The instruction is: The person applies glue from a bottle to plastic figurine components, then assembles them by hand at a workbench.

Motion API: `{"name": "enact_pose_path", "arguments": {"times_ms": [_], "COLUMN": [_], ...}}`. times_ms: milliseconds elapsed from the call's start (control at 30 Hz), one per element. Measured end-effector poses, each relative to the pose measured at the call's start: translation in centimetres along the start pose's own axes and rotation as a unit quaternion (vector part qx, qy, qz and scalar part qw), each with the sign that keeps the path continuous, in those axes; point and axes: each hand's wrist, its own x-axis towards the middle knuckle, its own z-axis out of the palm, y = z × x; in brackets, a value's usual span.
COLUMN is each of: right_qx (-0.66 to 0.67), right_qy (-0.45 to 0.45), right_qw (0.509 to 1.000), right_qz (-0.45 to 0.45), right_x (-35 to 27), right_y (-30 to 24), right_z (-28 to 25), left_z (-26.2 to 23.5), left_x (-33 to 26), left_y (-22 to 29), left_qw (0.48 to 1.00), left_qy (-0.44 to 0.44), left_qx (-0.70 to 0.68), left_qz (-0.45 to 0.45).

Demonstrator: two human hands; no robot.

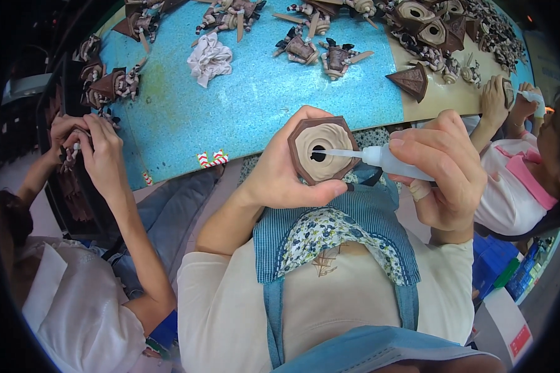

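My left hand (pixel 274 171) is closed round a brown hexagonal base (pixel 334 166), its fingers behind and its thumb along the lower edge. The cream, rippled hollow of this base faces up, with a dark round hole in its middle. A translucent squeeze bottle (pixel 389 161) with a long thin nozzle is gripped in my right hand (pixel 447 171). The bottle lies nearly level, and its nozzle tip is over the dark hole. Whether the tip touches the base cannot be made out. A strip of tape wraps one right finger.
Several painted figures (pixel 297 50) lie along the far side of the blue tabletop (pixel 174 124), beside a crumpled white cloth (pixel 210 59). A brown cone-shaped piece (pixel 410 82) and more hexagonal bases (pixel 415 11) are at the right. Co-workers' hands (pixel 99 146) work at both sides.
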Motion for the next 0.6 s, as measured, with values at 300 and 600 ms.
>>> {"name": "enact_pose_path", "arguments": {"times_ms": [300,600], "right_qx": [0.004,0.329], "right_qy": [-0.032,0.121], "right_qw": [0.999,0.898], "right_qz": [0.034,0.265], "right_x": [-0.7,-3.8], "right_y": [-0.3,3.3], "right_z": [-0.6,2.6], "left_z": [0.5,0.3], "left_x": [0.1,-0.2], "left_y": [0.1,2.0], "left_qw": [0.999,0.959], "left_qy": [0.001,0.114], "left_qx": [-0.02,0.253], "left_qz": [-0.025,-0.059]}}
